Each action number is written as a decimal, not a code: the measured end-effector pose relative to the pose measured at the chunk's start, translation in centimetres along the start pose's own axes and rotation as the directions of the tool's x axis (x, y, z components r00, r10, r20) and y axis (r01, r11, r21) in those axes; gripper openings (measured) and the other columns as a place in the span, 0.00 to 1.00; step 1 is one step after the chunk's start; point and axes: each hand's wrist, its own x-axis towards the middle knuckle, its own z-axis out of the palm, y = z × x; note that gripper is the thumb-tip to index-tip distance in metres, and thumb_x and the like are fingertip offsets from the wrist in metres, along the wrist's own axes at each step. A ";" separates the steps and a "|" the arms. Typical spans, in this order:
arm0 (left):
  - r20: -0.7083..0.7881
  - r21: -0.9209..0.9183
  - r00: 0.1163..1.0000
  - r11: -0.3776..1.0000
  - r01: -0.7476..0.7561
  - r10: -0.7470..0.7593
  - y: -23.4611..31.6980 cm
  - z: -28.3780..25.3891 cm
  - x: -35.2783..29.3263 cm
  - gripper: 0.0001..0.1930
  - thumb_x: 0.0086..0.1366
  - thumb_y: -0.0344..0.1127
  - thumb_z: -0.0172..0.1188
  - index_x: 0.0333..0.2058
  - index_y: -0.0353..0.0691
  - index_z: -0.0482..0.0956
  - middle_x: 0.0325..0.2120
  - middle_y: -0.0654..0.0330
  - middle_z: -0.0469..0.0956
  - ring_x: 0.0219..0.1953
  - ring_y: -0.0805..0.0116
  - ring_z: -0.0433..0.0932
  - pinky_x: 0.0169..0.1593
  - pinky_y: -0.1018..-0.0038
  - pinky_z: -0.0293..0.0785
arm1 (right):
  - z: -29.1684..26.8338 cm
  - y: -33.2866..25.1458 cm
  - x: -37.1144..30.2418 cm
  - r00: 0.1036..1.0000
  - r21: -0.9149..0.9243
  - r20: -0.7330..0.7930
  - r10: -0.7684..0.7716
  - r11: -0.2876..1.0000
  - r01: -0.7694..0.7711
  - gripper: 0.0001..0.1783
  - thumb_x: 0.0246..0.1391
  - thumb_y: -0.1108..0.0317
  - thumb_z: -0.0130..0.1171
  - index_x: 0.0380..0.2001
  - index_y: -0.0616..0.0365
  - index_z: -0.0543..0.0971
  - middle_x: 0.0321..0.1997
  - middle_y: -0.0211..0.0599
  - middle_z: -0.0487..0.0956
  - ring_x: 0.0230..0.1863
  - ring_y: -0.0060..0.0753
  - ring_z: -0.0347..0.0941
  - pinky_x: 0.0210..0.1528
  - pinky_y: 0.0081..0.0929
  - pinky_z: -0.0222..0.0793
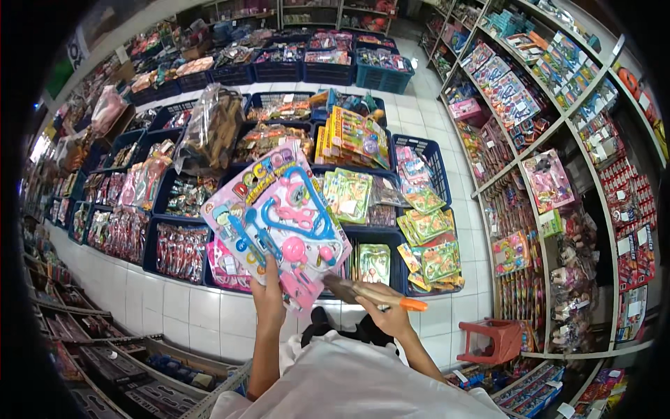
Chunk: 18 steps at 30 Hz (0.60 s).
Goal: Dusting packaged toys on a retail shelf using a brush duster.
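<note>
My left hand (269,304) grips the lower edge of a pink doctor toy set (289,188), a card with blue and pink plastic pieces under a clear cover. The card is tilted and held up over the crates in front of me. In my right hand (385,318) is a paintbrush (340,288) with dark bristles and a wooden handle ending in orange. Its bristles are by the card's lower right edge; whether they touch it I cannot tell. Under the card, part of a crate holding other pink packs (225,269) is hidden.
Blue plastic crates (407,143) full of packaged toys cover the white tiled floor ahead. Yellow toy packs (359,136) are piled on one. Tall shelves (555,115) line the right side, with a red stool (488,341) beside them. Another shelf (220,384) stands at lower left.
</note>
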 end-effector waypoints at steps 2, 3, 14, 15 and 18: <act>-0.012 0.096 1.000 0.995 0.005 -0.003 0.0 -0.8 0.3 0.15 0.68 0.47 0.56 0.44 0.43 0.70 0.26 0.74 0.67 0.23 0.85 0.64 0.23 0.83 0.58 | -0.5 -0.2 -0.1 0.998 0.000 -0.005 0.069 0.998 -0.069 0.15 0.50 0.76 0.65 0.43 0.65 0.80 0.44 0.41 0.81 0.43 0.33 0.78 0.47 0.27 0.71; -0.008 0.088 1.000 0.996 -0.022 0.023 -0.2 -1.0 0.4 0.15 0.68 0.47 0.56 0.44 0.43 0.70 0.26 0.74 0.67 0.23 0.85 0.64 0.23 0.83 0.58 | -0.9 -1.2 0.3 1.000 -0.013 -0.019 -0.008 1.000 0.007 0.15 0.50 0.75 0.66 0.43 0.65 0.80 0.43 0.41 0.81 0.43 0.33 0.78 0.48 0.27 0.71; 0.024 -0.057 1.000 0.998 -0.012 0.014 0.5 2.5 -1.2 0.11 0.66 0.41 0.60 0.41 0.44 0.73 0.24 0.74 0.68 0.20 0.86 0.62 0.21 0.84 0.55 | 0.5 -5.7 3.8 0.929 -0.104 -0.054 -0.367 0.927 0.360 0.15 0.46 0.76 0.68 0.40 0.62 0.81 0.43 0.41 0.82 0.43 0.39 0.79 0.45 0.30 0.74; 0.030 -0.047 0.999 0.999 -0.016 0.017 1.1 2.6 -1.3 0.11 0.66 0.41 0.60 0.41 0.44 0.73 0.24 0.74 0.68 0.20 0.86 0.62 0.21 0.84 0.55 | 0.7 -5.5 3.8 0.903 -0.138 -0.030 -0.430 0.896 0.422 0.16 0.46 0.77 0.67 0.42 0.63 0.80 0.45 0.41 0.82 0.44 0.38 0.79 0.45 0.28 0.75; 0.185 0.002 0.983 1.000 -0.014 0.013 1.9 2.1 -1.5 0.11 0.62 0.34 0.62 0.42 0.42 0.73 0.28 0.71 0.72 0.26 0.83 0.69 0.30 0.81 0.64 | 1.6 -5.0 3.1 0.932 -0.041 -0.108 -0.346 0.938 0.344 0.15 0.45 0.76 0.68 0.40 0.63 0.81 0.44 0.41 0.82 0.43 0.40 0.79 0.46 0.32 0.74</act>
